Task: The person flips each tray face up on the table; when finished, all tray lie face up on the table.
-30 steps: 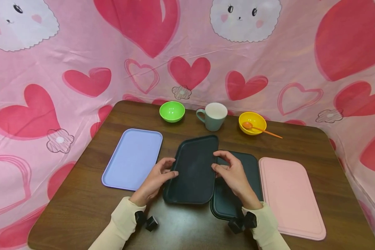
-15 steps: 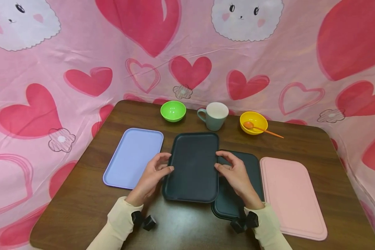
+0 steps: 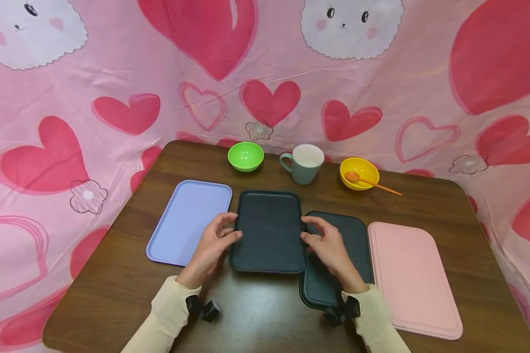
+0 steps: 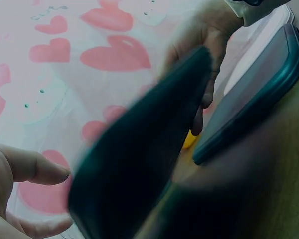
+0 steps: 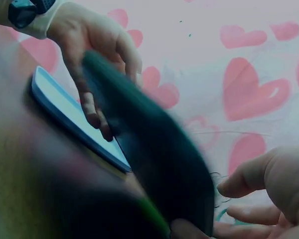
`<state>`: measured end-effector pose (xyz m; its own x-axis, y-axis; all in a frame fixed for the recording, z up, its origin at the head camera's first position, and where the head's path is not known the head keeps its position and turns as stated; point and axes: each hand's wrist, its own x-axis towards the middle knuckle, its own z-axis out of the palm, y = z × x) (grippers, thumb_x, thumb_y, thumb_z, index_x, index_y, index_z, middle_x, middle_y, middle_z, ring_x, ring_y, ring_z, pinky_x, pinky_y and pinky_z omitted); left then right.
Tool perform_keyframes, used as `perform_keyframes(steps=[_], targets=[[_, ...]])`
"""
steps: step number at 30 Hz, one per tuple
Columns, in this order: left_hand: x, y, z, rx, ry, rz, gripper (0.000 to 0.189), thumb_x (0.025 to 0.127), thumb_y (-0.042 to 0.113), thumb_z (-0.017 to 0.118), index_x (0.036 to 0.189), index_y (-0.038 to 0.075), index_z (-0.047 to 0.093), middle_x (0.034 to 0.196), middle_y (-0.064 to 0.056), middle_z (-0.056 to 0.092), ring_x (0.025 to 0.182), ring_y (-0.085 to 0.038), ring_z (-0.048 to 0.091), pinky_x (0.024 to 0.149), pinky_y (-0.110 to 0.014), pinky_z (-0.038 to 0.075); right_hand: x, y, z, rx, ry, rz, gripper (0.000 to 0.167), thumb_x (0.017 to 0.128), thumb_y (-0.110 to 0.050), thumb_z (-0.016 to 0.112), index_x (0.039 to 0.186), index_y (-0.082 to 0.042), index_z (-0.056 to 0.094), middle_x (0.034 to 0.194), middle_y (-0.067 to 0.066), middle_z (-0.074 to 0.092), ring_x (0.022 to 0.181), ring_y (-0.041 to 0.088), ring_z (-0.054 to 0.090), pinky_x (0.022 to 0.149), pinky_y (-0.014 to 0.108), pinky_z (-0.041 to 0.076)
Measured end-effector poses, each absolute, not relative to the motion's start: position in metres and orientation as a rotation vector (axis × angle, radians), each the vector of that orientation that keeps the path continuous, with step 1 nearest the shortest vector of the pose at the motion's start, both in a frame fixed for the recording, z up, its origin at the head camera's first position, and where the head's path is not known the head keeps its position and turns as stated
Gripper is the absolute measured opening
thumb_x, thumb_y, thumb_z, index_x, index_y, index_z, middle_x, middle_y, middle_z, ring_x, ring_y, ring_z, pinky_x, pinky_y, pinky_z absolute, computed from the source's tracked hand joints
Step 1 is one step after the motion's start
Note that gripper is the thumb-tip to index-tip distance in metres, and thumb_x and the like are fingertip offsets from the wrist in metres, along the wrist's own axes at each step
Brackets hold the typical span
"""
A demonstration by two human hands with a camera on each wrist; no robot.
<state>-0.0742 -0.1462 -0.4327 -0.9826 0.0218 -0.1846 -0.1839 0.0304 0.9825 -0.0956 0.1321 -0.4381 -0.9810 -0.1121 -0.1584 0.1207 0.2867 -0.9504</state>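
Head view: fingers of the left hand and right hand pinch opposite side edges of the dark tray at frame center. Right of center: second dark tray, then pink board. Left of center: lavender tray. Upper center to upper right, on the table: green bowl, mug, yellow bowl

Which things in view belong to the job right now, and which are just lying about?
In the job: left hand, right hand, centre dark tray between them.

Likely just lying about: second dark tray, periwinkle tray, pink tray, green bowl, teal mug, yellow bowl, orange spoon.
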Motion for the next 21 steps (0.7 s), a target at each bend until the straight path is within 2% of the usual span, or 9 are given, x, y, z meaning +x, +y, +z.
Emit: perform_keyframes(steps=[5, 9, 15, 21], targets=[[-0.077, -0.145, -0.438, -0.206, 2.164, 2.043, 0.055, 0.089, 0.001, 0.064, 0.14, -0.002, 0.043, 0.147, -0.023, 0.047, 0.122, -0.035, 0.051, 0.089, -0.023, 0.045, -0.096, 0.127, -0.443, 0.011, 2.419, -1.68, 0.048, 0.088, -0.005, 0.069, 0.135, -0.007, 0.057, 0.146, 0.02, 0.055, 0.105, 0.027, 0.074, 0.091, 0.036, 0.058], [-0.076, -0.146, -0.439, -0.218, 2.168, 2.03, 0.057, 0.089, 0.002, 0.064, 0.141, -0.002, 0.042, 0.149, -0.024, 0.045, 0.128, -0.038, 0.047, 0.097, -0.031, 0.043, -0.095, 0.125, -0.443, 0.05, 2.427, -1.646, 0.045, 0.09, -0.007, 0.068, 0.134, -0.008, 0.058, 0.151, 0.022, 0.048, 0.109, 0.034, 0.071, 0.098, 0.049, 0.054], [-0.076, -0.149, -0.437, -0.205, 2.172, 2.011, 0.056, 0.089, 0.002, 0.063, 0.141, -0.002, 0.042, 0.154, -0.026, 0.041, 0.135, -0.042, 0.044, 0.109, -0.047, 0.039, -0.093, 0.121, -0.442, 0.054, 2.407, -1.652, 0.039, 0.092, -0.009, 0.066, 0.13, -0.007, 0.062, 0.148, 0.022, 0.052, 0.112, 0.035, 0.07, 0.096, 0.047, 0.056], [-0.078, -0.15, -0.438, -0.179, 2.152, 1.989, 0.058, 0.09, 0.004, 0.063, 0.142, -0.004, 0.038, 0.159, -0.028, 0.032, 0.146, -0.049, 0.032, 0.118, -0.061, 0.029, -0.093, 0.119, -0.445, 0.048, 2.348, -1.67, 0.039, 0.092, -0.009, 0.066, 0.13, -0.007, 0.061, 0.147, 0.02, 0.053, 0.1, 0.024, 0.074, 0.084, 0.033, 0.059]])
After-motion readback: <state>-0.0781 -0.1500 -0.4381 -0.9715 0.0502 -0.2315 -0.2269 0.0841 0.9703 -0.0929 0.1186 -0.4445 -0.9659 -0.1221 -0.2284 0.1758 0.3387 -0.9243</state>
